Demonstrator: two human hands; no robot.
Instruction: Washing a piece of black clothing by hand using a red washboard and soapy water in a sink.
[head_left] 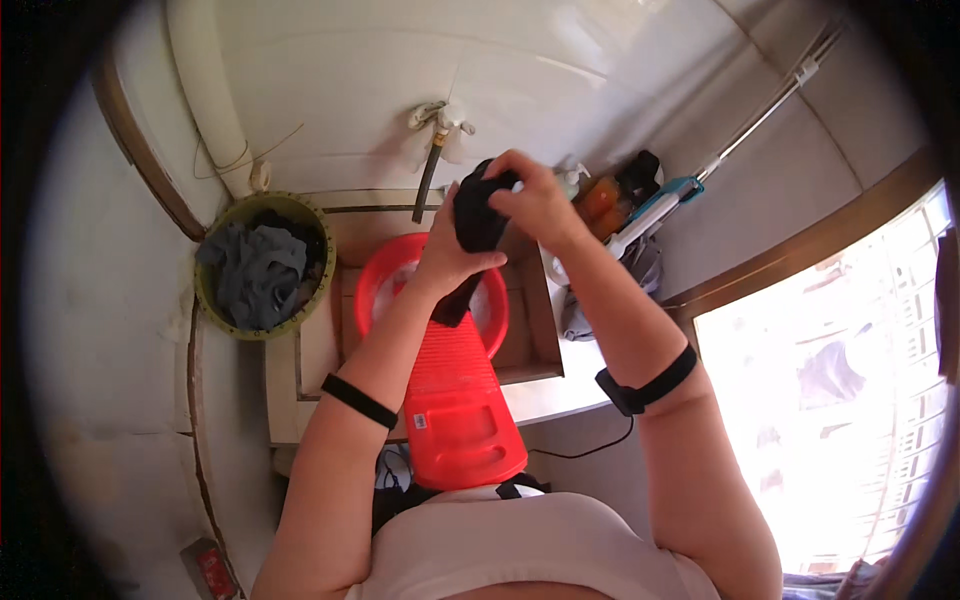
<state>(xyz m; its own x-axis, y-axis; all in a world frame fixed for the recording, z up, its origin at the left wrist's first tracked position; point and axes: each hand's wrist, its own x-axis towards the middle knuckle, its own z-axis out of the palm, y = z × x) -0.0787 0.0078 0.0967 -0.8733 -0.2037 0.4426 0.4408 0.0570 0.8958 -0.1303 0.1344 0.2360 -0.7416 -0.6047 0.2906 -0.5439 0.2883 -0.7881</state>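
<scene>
A piece of black cloth, sock-like in shape, is bunched up between my two hands above the red basin. My left hand grips it from the left and below, thumb pointing right; the cloth hides most of its fingers. From the upper right, my right hand pinches the cloth's top edge between thumb and fingers. A dark end of the cloth hangs down beneath my left hand. Below it, a red ridged washboard leans out of the basin toward my body.
The basin stands in a sink beneath a wall tap with a dark hose. On the left, a green basket holds grey and dark clothes. Bottles and a long-handled mop stand at the right, near a bright window.
</scene>
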